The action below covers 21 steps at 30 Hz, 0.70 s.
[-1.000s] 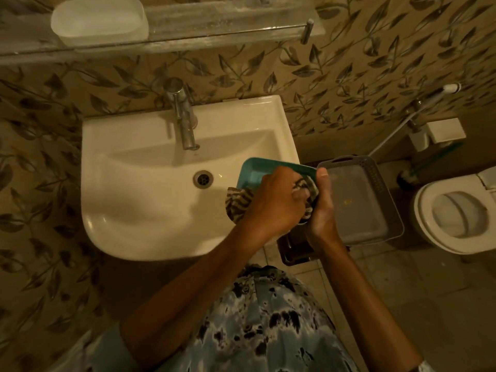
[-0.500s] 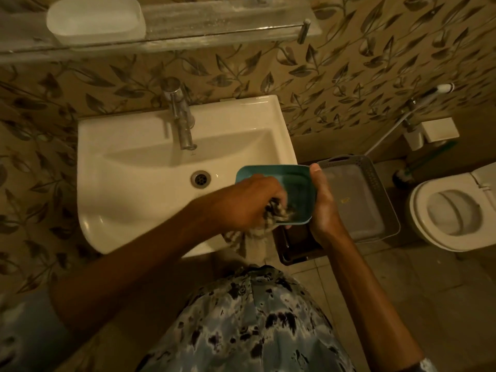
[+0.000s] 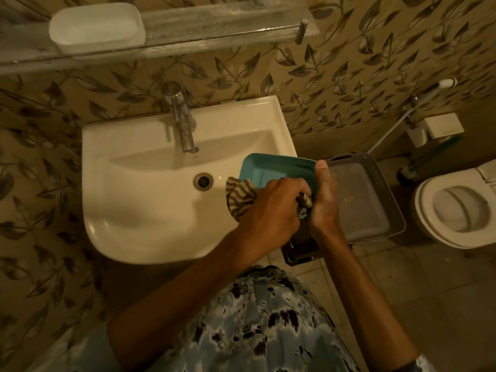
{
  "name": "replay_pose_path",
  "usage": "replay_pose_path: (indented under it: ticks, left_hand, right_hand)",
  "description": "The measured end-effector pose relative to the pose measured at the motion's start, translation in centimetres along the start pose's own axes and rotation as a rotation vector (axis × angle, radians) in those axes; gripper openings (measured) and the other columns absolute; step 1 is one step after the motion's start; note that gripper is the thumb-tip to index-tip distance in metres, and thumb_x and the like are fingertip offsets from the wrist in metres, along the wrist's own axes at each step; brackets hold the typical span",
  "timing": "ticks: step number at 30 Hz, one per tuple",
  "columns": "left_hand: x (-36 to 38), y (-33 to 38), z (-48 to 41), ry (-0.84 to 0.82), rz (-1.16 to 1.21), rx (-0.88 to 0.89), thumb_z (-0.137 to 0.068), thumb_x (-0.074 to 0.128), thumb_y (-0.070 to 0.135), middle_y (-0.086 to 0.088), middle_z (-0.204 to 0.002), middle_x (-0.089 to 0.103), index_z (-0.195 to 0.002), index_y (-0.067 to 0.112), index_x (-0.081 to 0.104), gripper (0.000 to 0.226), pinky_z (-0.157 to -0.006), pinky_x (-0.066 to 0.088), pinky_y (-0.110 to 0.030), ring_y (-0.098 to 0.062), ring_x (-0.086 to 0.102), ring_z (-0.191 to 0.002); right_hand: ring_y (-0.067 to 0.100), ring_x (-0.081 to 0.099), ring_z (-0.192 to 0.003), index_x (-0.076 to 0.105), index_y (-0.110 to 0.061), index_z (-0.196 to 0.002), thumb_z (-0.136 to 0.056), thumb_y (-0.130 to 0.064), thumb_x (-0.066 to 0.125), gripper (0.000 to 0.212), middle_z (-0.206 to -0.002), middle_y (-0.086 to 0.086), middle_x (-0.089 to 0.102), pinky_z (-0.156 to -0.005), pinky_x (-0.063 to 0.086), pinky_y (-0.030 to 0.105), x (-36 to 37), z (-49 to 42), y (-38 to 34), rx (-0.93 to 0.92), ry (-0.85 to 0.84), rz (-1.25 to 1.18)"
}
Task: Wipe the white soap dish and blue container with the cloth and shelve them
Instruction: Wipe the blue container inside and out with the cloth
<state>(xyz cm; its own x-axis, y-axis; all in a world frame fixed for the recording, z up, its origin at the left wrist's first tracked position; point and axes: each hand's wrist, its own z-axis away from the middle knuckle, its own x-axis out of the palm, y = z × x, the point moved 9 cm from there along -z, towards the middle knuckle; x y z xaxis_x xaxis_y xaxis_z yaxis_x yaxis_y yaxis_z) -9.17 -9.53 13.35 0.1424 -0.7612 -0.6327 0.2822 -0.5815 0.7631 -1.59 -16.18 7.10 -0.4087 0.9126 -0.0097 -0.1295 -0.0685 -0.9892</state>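
Observation:
The white soap dish stands on the glass shelf at the upper left. Over the sink's right edge, my right hand holds the blue container by its right side, thumb on the rim, the container tilted toward me. My left hand grips the striped cloth and presses it against the container's near inner side. Part of the cloth hangs out to the left of the container.
A white sink with a metal tap is below the shelf. A grey basket sits right of the sink on a dark stand. A toilet and a spray hose are at the right.
My left hand has shifted the cloth from the container's lower left edge to its right inner side. The container is tilted more toward me.

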Motion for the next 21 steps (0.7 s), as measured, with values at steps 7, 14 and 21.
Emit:
replay_pose_path:
  ticks: [7,14,21]
  left_hand:
    - [-0.7,-2.4,1.1,-0.305,-0.387,0.162,-0.084,0.063,0.011,0.000,-0.126,0.053,-0.125,0.024,0.046,0.047,-0.097,0.043,-0.032,-0.018,0.052,-0.112]
    - [-0.2,-1.6,1.0,-0.288,-0.588,0.125,-0.088,0.055,0.011,-0.007,-0.122,0.053,-0.136,0.021,0.030,0.055,-0.086,0.047,-0.037,-0.027,0.054,-0.108]
    - [-0.4,-2.7,0.0,0.169,0.252,-0.248,-0.092,0.051,0.013,0.005,-0.094,0.066,-0.103,0.015,0.063,0.016,-0.069,0.055,-0.021,-0.005,0.061,-0.079]
  right_hand:
    - [0.046,0.060,-0.093,0.056,0.004,-0.097,-0.087,-0.071,0.037,0.078,-0.100,0.030,0.060,-0.077,0.050,0.061,-0.7,-0.4,-1.3,-0.088,-0.116,0.161]
    - [0.013,0.059,-0.074,0.056,-0.010,-0.084,-0.093,-0.049,0.033,0.046,-0.080,0.004,0.059,-0.065,0.051,0.028,0.3,-0.4,-2.9,-0.186,-0.111,0.169]
    - [0.007,0.060,-0.078,0.059,-0.005,-0.095,-0.096,-0.042,0.034,0.044,-0.082,-0.005,0.060,-0.069,0.047,0.023,-0.6,1.6,-1.2,-0.269,0.039,0.184]
